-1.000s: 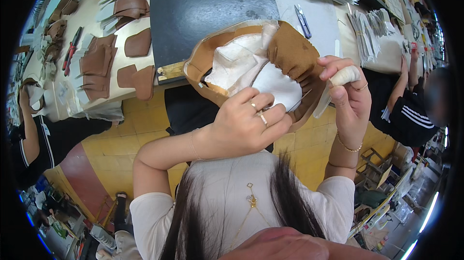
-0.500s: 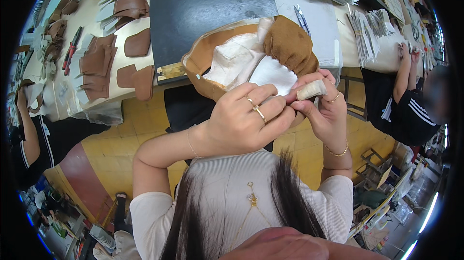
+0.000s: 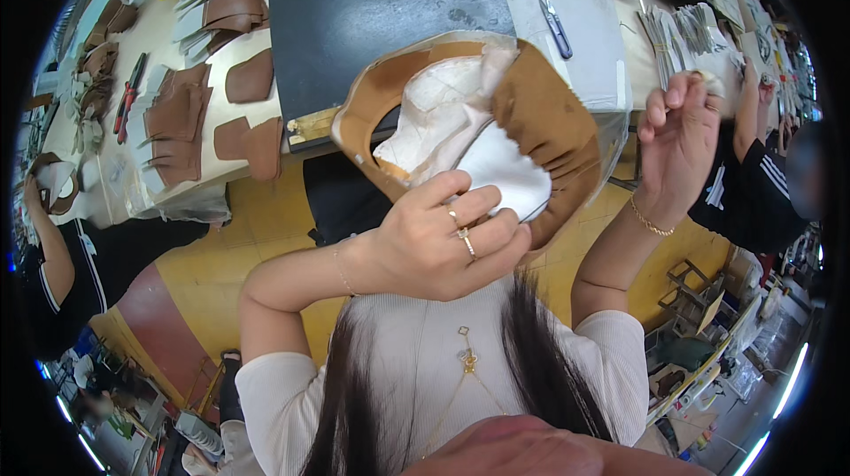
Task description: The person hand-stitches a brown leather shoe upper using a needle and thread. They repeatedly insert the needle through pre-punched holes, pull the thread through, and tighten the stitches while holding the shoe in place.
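The desk [image 3: 589,60] spans my feed from ten to two o'clock, its black board [image 3: 390,7] at twelve. At three, another person [image 3: 761,184] wears black, with pale stripes on the sleeve. The piece [image 3: 527,104], brown with a pale lining, sits just above the centre of my view at twelve, gathered on its three o'clock side and covering part of the board's near edge.

I have the left hand [image 3: 443,241] closed on the piece's six o'clock edge, back of the hand up, elbow bent, forearm [image 3: 297,281] crossing from eight. The right hand [image 3: 680,135] is raised between two and three o'clock, well apart from the piece, fingers curled; I cannot tell whether it grips anything.

Brown cuts [image 3: 181,117] lie at ten, a red-and-black tool [image 3: 131,97] just beside them; snips [image 3: 556,27] rest at one. I see rings [image 3: 467,242] on the left hand. A pale mark [image 3: 359,159] on the piece's nine o'clock rim is too small for me to make out.
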Motion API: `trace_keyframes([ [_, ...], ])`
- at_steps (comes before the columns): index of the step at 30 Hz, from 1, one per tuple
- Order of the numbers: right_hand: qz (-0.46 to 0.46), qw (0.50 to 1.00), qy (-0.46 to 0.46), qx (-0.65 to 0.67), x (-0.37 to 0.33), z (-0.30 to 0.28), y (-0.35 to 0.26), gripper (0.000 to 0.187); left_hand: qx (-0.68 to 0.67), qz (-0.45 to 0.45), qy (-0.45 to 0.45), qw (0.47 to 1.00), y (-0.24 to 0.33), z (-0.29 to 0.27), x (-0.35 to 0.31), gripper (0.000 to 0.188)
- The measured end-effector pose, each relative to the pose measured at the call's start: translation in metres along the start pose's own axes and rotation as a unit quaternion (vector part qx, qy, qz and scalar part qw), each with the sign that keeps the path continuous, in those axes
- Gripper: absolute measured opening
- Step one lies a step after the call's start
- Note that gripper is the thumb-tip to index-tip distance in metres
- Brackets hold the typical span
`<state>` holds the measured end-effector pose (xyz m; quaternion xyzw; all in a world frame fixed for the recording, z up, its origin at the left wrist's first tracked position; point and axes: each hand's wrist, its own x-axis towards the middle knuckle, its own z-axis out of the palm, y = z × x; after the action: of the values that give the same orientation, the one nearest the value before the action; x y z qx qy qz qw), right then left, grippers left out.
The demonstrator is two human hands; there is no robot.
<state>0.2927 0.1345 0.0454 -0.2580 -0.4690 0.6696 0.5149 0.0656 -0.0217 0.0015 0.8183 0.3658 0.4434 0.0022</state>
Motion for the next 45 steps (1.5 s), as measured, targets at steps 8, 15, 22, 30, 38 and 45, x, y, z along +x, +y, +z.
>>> trace_keyframes([
  [8, -0.015, 0.917, -0.132, -0.376, -0.035, 0.071, -0.024, 0.015, 0.021, 0.024, 0.0, 0.999, -0.01, -0.016, -0.011, 0.022],
  [15, -0.102, 0.672, -0.406, -0.611, -0.042, 0.078, -0.038, 0.017, 0.014, 0.032, -0.031, 0.999, -0.009, -0.023, -0.018, 0.034],
  [22, -0.122, 0.667, -0.402, -0.615, -0.041, 0.087, -0.04, 0.02, 0.023, 0.03, -0.025, 0.999, -0.01, -0.024, -0.013, 0.032],
  [30, -0.106, 0.656, -0.41, -0.625, -0.043, 0.091, -0.041, 0.022, 0.036, 0.039, 0.02, 0.998, -0.014, -0.017, -0.009, 0.026],
  [38, -0.159, 0.629, -0.387, -0.655, -0.052, 0.11, -0.035, 0.013, 0.005, 0.035, 0.025, 0.999, -0.016, -0.012, 0.0, 0.024],
  [45, -0.134, 0.599, -0.435, -0.658, -0.039, 0.106, -0.023, 0.012, -0.03, 0.006, 0.017, 0.999, -0.02, -0.008, 0.008, 0.022],
])
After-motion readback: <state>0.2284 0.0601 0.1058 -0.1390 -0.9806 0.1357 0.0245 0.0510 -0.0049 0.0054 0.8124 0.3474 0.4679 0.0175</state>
